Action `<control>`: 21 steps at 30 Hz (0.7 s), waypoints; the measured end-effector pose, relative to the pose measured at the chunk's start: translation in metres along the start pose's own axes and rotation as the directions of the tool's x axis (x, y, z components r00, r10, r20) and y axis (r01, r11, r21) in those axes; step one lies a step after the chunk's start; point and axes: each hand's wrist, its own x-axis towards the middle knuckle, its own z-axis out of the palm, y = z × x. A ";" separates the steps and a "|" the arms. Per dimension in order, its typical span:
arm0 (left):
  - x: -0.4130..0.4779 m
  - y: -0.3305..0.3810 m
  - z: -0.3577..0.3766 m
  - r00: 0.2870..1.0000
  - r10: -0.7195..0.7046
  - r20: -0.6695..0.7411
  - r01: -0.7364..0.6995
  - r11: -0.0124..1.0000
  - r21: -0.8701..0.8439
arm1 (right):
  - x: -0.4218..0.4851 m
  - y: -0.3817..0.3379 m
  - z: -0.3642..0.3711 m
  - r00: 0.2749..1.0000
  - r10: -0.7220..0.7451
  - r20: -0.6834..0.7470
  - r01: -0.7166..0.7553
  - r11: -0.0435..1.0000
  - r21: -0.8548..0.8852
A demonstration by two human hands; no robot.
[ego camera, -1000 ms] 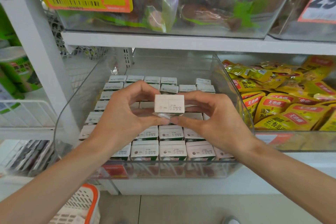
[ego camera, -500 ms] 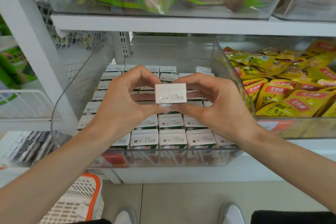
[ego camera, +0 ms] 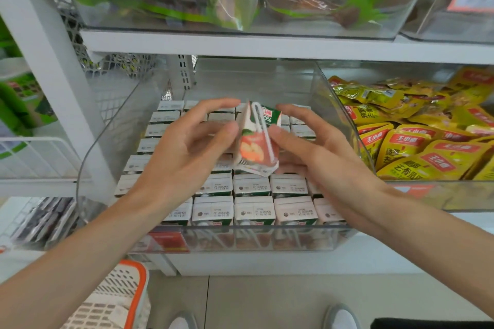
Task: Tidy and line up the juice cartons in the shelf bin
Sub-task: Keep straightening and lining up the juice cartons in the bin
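Basket: a white basket (ego camera: 133, 275) with an orange rim sits low on the left, well apart from the work.
Bin: the clear bin (ego camera: 240, 240) is on the shelf in front of the person, with its front wall nearest.
Rows of cartons: the rows of cartons (ego camera: 254, 208) stand up in the bin, packed side by side with their tops showing.
Left hand: the left hand (ego camera: 184, 152) pinches the left edge of the held carton with its thumb, and its long fingers reach over the top.
Right hand: the right hand (ego camera: 326, 157) pinches the right edge with its thumb, and its fingers curl behind.
Held carton: the held carton (ego camera: 258, 141) is between both hands, just above the middle rows, with its fruit picture and straw facing us.
Which way it lies: it is tilted, with its long side going from low and near to high and far - the others stand straight up.
Next move: I think it must be tipped straight, then set down.
Its hole: hidden under the carton and hands - I cannot tell where it is.
In the way: the packed cartons close below.
Far side: yellow snack packs (ego camera: 417, 141) fill the next bin on the right.
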 end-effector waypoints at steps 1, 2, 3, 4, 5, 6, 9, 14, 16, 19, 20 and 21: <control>0.000 -0.001 0.000 1.000 0.002 0.026 -0.002 1.000 0.011 | 0.000 -0.002 0.000 0.999 0.046 0.003 -0.046 0.998 0.037; 0.000 -0.004 0.001 0.998 0.003 0.057 -0.005 0.999 0.034 | 0.001 -0.004 0.000 0.996 0.085 0.009 -0.085 0.994 0.063; 0.000 -0.006 0.001 0.996 0.001 0.088 -0.007 0.998 0.063 | 0.001 -0.005 0.000 0.993 0.120 0.016 -0.120 0.990 0.074; 0.000 -0.007 0.001 0.994 -0.002 0.113 -0.008 0.996 0.088 | 0.002 -0.006 0.000 0.989 0.148 0.024 -0.150 0.986 0.074; 0.000 -0.008 0.002 0.992 -0.005 0.129 -0.008 0.995 0.102 | 0.002 -0.007 0.000 0.985 0.170 0.027 -0.171 0.983 0.069; 0.000 -0.009 0.002 0.990 -0.007 0.139 -0.008 0.994 0.105 | 0.002 -0.008 0.000 0.983 0.185 0.024 -0.186 0.980 0.064; -0.001 -0.010 0.001 0.989 -0.012 0.148 -0.002 0.996 0.091 | 0.003 -0.009 0.000 0.978 0.208 0.014 -0.209 0.976 0.055; -0.001 -0.010 0.001 0.987 -0.028 0.157 0.015 0.996 0.084 | 0.005 -0.008 0.001 0.977 0.211 0.012 -0.212 0.976 0.041; 0.000 -0.009 0.001 0.988 -0.034 0.147 0.022 0.996 0.084 | 0.005 -0.009 0.001 0.977 0.215 0.012 -0.215 0.976 0.039; 0.000 -0.008 0.002 0.990 -0.033 0.136 0.025 0.998 0.058 | 0.004 -0.008 0.001 0.983 0.183 0.015 -0.183 0.982 0.039; -0.001 -0.007 0.002 0.991 -0.036 0.131 0.032 0.999 0.031 | 0.004 -0.007 0.001 0.989 0.146 0.016 -0.146 0.989 0.036; 0.000 -0.007 0.003 0.992 -0.041 0.122 0.041 0.999 0.005 | 0.003 -0.006 0.001 0.995 0.093 0.023 -0.094 0.995 0.027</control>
